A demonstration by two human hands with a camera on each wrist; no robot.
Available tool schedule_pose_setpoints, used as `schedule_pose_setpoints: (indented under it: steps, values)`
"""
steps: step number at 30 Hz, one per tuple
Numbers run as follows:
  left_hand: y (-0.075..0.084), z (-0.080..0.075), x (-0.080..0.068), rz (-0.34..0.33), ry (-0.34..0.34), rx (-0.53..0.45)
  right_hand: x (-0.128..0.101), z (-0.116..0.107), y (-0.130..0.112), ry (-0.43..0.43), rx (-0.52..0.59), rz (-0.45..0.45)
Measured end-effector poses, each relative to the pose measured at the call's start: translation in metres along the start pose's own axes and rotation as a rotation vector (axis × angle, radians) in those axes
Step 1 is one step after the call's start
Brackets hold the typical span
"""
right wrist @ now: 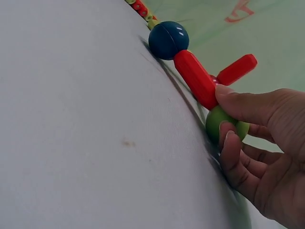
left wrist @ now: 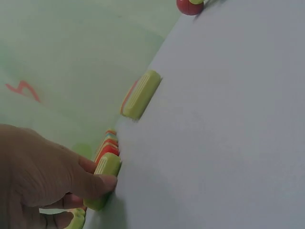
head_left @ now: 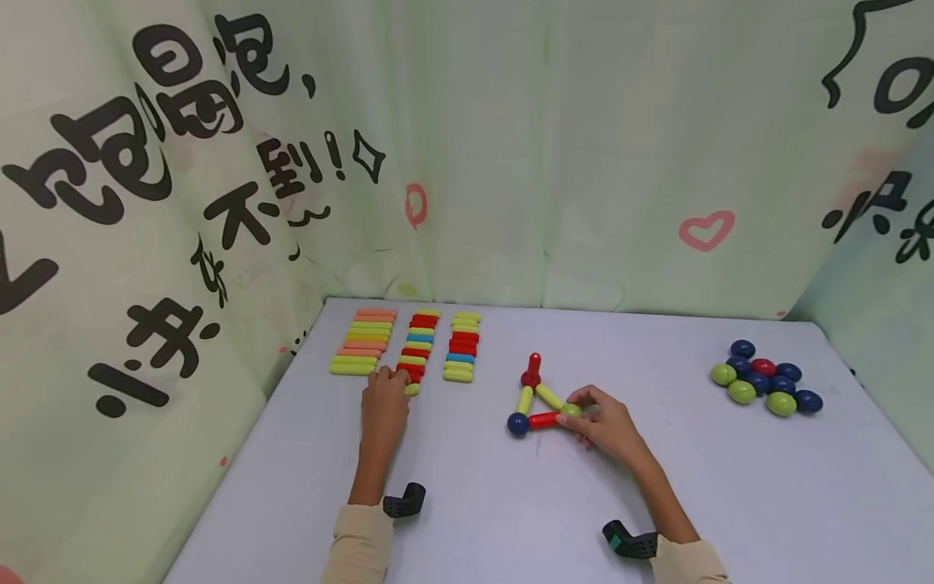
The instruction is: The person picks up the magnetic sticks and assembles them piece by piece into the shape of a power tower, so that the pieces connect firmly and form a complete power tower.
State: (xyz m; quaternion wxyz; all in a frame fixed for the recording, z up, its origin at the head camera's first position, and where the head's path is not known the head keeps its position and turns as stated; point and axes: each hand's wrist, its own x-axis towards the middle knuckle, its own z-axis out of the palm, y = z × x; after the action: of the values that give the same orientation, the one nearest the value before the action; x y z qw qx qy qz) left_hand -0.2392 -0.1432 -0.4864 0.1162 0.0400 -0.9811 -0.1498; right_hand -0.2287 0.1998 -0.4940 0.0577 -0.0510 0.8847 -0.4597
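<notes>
Two hands busy: right hand (right wrist: 257, 162) pinches green ball (right wrist: 224, 125) at the triangle corner, red stick (right wrist: 196, 78) just past its thumb. Left hand (left wrist: 43, 176) pinches a yellow stick (left wrist: 106, 171) by its end. Pieces look light, rigid, smooth; hold sticks mid-length.

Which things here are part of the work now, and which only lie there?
In use: right hand holds green ball of the triangle, at red stick; left hand pinches yellow-green stick.
Lying about: ball pile, other stick rows.
</notes>
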Motion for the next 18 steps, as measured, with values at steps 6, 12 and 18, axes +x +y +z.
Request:
schedule_pose_setpoints:
  steps: [6, 12, 18]
  values:
    - [0.01, 0.001, 0.0, 0.019, -0.095, -0.187, 0.0, 0.006, -0.004, -0.017, -0.072, -0.043]
    - [0.039, 0.01, -0.003, 0.111, -0.146, -0.694, -0.002, 0.011, -0.01, -0.066, -0.124, -0.097]
    - [0.067, 0.025, -0.011, 0.171, -0.229, -0.814, -0.003, 0.012, -0.01, -0.067, -0.153, -0.114]
